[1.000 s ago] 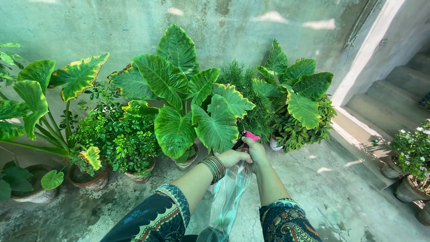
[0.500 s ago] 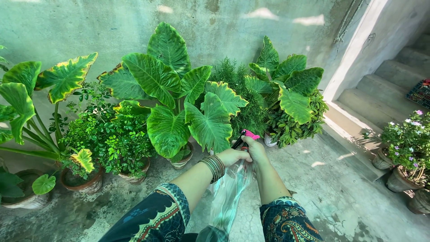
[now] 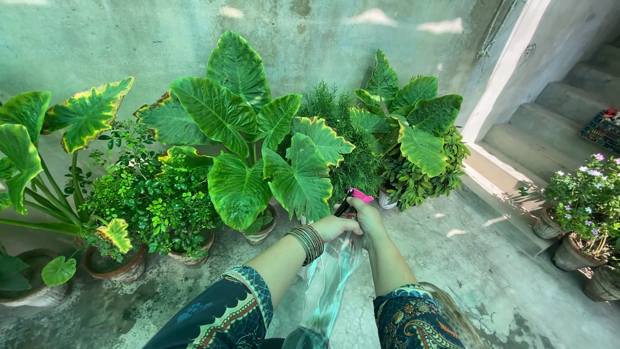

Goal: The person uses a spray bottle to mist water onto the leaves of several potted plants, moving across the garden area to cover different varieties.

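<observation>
A clear plastic spray bottle (image 3: 326, 284) with a pink and black trigger head (image 3: 354, 196) is held out in front of me. My left hand (image 3: 334, 227), with several bangles on the wrist, grips the bottle's neck. My right hand (image 3: 371, 218) wraps around the trigger head from the right. The nozzle points at a potted plant with big heart-shaped green leaves (image 3: 258, 148) standing against the wall. Behind it grows a feathery dark green plant (image 3: 349, 139).
Terracotta pots (image 3: 110, 265) with leafy plants line a stained green wall (image 3: 129, 39). Another broad-leaved plant (image 3: 416, 129) stands to the right. Concrete steps (image 3: 549, 129) rise at the far right, with flowering potted plants (image 3: 584, 200) beside them. The floor is wet, cracked concrete.
The view has shifted slightly to the right, so the plants sit further left. Both hands keep their hold on the spray bottle in nearly the same place.
</observation>
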